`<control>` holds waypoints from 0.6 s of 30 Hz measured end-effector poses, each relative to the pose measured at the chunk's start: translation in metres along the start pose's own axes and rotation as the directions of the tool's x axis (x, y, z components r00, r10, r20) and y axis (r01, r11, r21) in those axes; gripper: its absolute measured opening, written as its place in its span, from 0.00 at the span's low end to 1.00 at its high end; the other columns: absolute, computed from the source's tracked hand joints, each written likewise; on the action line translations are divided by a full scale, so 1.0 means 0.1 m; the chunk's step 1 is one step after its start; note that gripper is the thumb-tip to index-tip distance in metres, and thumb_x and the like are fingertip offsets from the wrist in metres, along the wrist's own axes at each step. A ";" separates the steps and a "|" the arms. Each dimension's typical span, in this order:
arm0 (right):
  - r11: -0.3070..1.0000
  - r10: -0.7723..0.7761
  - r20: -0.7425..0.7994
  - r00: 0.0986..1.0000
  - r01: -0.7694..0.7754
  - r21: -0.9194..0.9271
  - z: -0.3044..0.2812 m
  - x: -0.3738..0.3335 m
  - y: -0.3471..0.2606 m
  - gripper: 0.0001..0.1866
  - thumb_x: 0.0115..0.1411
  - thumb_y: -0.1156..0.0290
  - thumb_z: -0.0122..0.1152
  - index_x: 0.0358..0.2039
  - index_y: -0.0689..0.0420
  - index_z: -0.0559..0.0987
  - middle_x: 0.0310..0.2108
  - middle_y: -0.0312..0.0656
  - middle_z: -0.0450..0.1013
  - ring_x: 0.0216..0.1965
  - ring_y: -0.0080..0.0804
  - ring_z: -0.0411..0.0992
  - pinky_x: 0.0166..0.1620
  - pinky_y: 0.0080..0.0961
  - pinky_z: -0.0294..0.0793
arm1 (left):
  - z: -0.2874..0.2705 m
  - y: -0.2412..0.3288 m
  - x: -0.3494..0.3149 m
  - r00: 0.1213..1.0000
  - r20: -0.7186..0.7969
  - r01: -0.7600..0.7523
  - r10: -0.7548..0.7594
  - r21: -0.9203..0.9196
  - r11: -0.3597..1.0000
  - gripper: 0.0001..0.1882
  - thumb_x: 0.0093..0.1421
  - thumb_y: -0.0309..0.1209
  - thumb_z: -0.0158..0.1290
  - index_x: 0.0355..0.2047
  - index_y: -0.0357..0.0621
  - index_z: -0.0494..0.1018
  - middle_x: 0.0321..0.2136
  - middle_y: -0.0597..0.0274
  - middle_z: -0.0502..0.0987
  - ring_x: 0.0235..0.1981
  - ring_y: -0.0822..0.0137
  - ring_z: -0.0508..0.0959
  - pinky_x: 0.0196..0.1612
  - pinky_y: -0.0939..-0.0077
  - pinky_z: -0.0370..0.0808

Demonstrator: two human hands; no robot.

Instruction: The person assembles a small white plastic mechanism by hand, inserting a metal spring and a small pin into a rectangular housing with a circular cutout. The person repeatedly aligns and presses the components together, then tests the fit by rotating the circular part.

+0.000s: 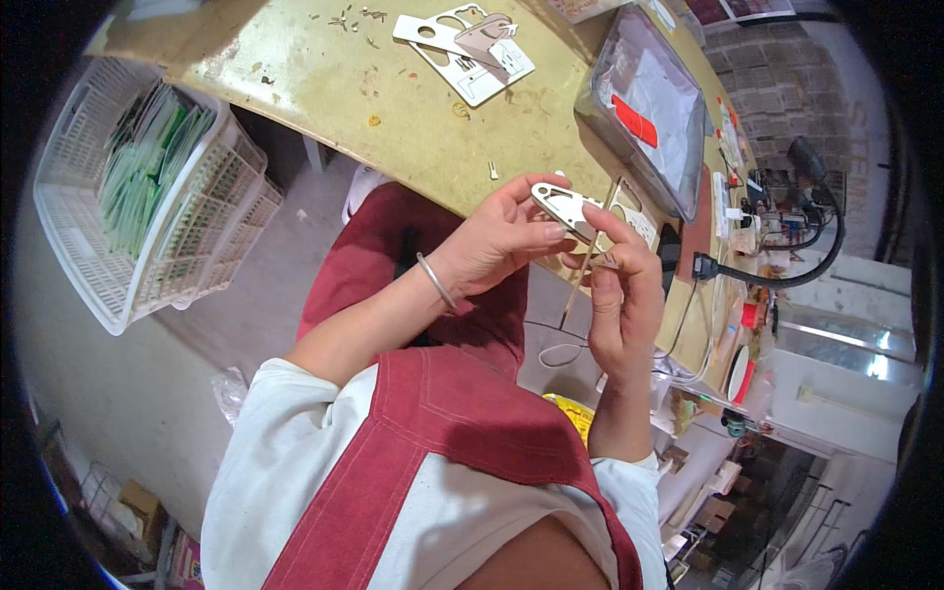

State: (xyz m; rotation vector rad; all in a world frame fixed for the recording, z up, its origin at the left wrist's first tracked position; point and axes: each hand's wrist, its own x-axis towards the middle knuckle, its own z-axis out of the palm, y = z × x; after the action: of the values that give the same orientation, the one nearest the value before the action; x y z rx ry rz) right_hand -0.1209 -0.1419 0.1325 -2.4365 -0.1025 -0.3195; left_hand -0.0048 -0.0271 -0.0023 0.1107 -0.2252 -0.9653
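Fingers of our right hand (621, 300) pinch a thin pale wooden stick (590, 258), closed on it about halfway along, so the upper end angles up past the grip toward the small flat silvery metal plate with cut-out holes (565, 206). Our left hand (497, 241) has that plate clamped between thumb and curled fingers, just above and to the left of the right grip. We judge it is lifted clear of the worktop and tilted toward us so its face and the stick's tip can be seen together. Both wrists are bent inward and the forearms converge over the lap, a thin silver bangle (436, 281) on the left wrist.

Beyond the grips lies the yellowish scuffed worktop (324, 88), with a white flat card with round holes (464, 51) at its far edge. Right of the grips sits a grey tray covered with clear film (644, 108). Far left stands a white plastic lattice basket (74, 236).
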 end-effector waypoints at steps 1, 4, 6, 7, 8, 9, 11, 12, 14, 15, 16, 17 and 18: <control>1.000 0.022 0.015 1.000 -0.022 0.010 -0.02 0.03 -0.05 0.08 0.80 0.71 0.50 0.53 0.62 0.71 0.67 0.57 0.71 0.54 0.29 0.78 0.51 0.25 0.81 | -0.01 0.03 -0.01 1.000 -0.012 0.010 -0.011 -0.024 1.000 0.33 0.66 0.22 0.66 0.69 0.43 0.66 0.56 0.58 0.79 0.53 0.65 0.83 0.58 0.67 0.84; 0.997 0.068 0.102 0.992 -0.065 -0.028 -0.13 0.17 -0.15 0.06 0.79 0.73 0.53 0.51 0.61 0.73 0.66 0.52 0.74 0.47 0.22 0.76 0.48 0.20 0.77 | -0.10 0.05 -0.02 0.999 0.010 0.040 -0.040 -0.048 0.998 0.34 0.67 0.23 0.65 0.71 0.43 0.65 0.57 0.58 0.79 0.54 0.64 0.83 0.58 0.66 0.84; 0.997 0.066 0.033 0.997 -0.067 0.030 -0.12 0.18 -0.18 0.04 0.75 0.75 0.56 0.46 0.62 0.74 0.62 0.54 0.78 0.38 0.27 0.77 0.42 0.26 0.78 | -0.12 0.04 -0.02 0.998 0.030 0.048 -0.046 -0.055 0.997 0.34 0.67 0.24 0.65 0.71 0.43 0.65 0.58 0.57 0.79 0.55 0.63 0.83 0.59 0.66 0.84; 0.996 0.066 -0.001 0.998 -0.065 0.058 -0.11 0.20 -0.20 0.03 0.74 0.77 0.58 0.43 0.63 0.74 0.60 0.55 0.79 0.33 0.29 0.78 0.39 0.29 0.79 | -0.12 0.04 -0.02 0.999 0.022 0.043 -0.042 -0.054 0.998 0.33 0.67 0.24 0.65 0.70 0.43 0.65 0.58 0.57 0.79 0.56 0.63 0.83 0.58 0.66 0.84; 0.994 0.080 0.005 0.997 -0.080 0.079 -0.10 0.20 -0.21 0.03 0.74 0.76 0.57 0.43 0.63 0.75 0.60 0.54 0.79 0.34 0.27 0.77 0.39 0.28 0.78 | -0.11 0.05 -0.02 0.999 0.013 0.037 -0.037 -0.052 0.998 0.33 0.68 0.25 0.65 0.70 0.42 0.65 0.58 0.57 0.79 0.56 0.63 0.83 0.58 0.67 0.84; 0.993 0.083 -0.004 0.997 -0.082 0.085 -0.10 0.20 -0.21 0.03 0.74 0.76 0.57 0.43 0.63 0.75 0.61 0.54 0.79 0.34 0.27 0.77 0.40 0.27 0.78 | -0.10 0.07 -0.03 0.999 0.004 0.035 -0.034 -0.046 0.998 0.33 0.68 0.25 0.65 0.70 0.42 0.66 0.58 0.56 0.79 0.56 0.62 0.83 0.58 0.67 0.84; 0.991 0.088 -0.022 0.996 -0.085 0.098 -0.11 0.19 -0.19 0.04 0.75 0.76 0.56 0.43 0.63 0.75 0.61 0.54 0.79 0.35 0.26 0.77 0.41 0.26 0.78 | -0.05 0.13 -0.05 0.999 -0.032 0.027 -0.025 0.044 0.999 0.31 0.69 0.24 0.63 0.69 0.41 0.66 0.58 0.55 0.80 0.55 0.61 0.84 0.57 0.68 0.84; 0.992 0.091 -0.011 0.996 -0.089 0.093 -0.11 0.18 -0.14 0.05 0.77 0.73 0.55 0.45 0.63 0.74 0.62 0.55 0.77 0.39 0.27 0.78 0.44 0.25 0.78 | -0.03 0.17 -0.06 0.998 -0.052 0.027 -0.022 0.094 0.995 0.29 0.69 0.24 0.63 0.68 0.40 0.67 0.57 0.55 0.80 0.55 0.61 0.84 0.56 0.68 0.84; 0.992 0.096 0.011 0.995 -0.097 0.082 -0.09 0.13 0.02 0.09 0.80 0.68 0.52 0.50 0.62 0.72 0.66 0.56 0.74 0.46 0.29 0.81 0.48 0.24 0.80 | 0.02 0.24 -0.08 0.994 -0.113 0.017 0.012 0.251 0.968 0.27 0.70 0.23 0.61 0.67 0.39 0.67 0.57 0.53 0.81 0.55 0.60 0.84 0.55 0.69 0.84; 0.990 0.088 -0.024 0.996 -0.085 0.114 -0.03 0.09 0.07 0.09 0.80 0.68 0.52 0.50 0.62 0.72 0.66 0.57 0.73 0.47 0.30 0.81 0.49 0.26 0.81 | 0.03 0.28 -0.08 0.990 -0.138 0.017 0.031 0.330 0.944 0.26 0.70 0.23 0.60 0.67 0.38 0.67 0.56 0.53 0.81 0.54 0.60 0.84 0.55 0.69 0.84; 0.987 0.075 -0.059 0.995 -0.066 0.144 0.06 0.07 0.12 0.09 0.80 0.69 0.51 0.50 0.62 0.71 0.66 0.58 0.72 0.48 0.32 0.81 0.51 0.27 0.81 | 0.04 0.33 -0.08 0.985 -0.170 0.025 0.032 0.325 0.945 0.24 0.72 0.23 0.58 0.66 0.37 0.68 0.55 0.52 0.81 0.52 0.61 0.85 0.53 0.69 0.85; 0.974 0.099 -0.076 0.992 -0.081 0.213 0.14 0.01 0.22 0.08 0.80 0.70 0.50 0.50 0.62 0.70 0.67 0.60 0.71 0.51 0.34 0.81 0.53 0.31 0.83 | 0.04 0.36 -0.08 0.980 -0.187 0.012 0.062 0.371 0.928 0.23 0.72 0.24 0.58 0.66 0.37 0.68 0.55 0.52 0.81 0.51 0.62 0.85 0.53 0.69 0.85; 0.955 0.122 -0.094 0.988 -0.091 0.284 0.23 -0.06 0.32 0.08 0.80 0.71 0.49 0.50 0.63 0.69 0.67 0.61 0.70 0.54 0.37 0.80 0.55 0.34 0.84 | 0.02 0.39 -0.08 0.974 -0.205 0.003 0.091 0.418 0.908 0.23 0.72 0.24 0.57 0.65 0.37 0.68 0.55 0.52 0.81 0.50 0.63 0.85 0.53 0.70 0.85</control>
State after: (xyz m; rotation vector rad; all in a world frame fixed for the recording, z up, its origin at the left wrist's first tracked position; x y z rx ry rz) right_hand -0.1175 -0.1520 0.0945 -2.1314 0.0311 -0.3643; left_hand 0.0213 0.0013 0.0065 0.6022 -0.2248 -0.8395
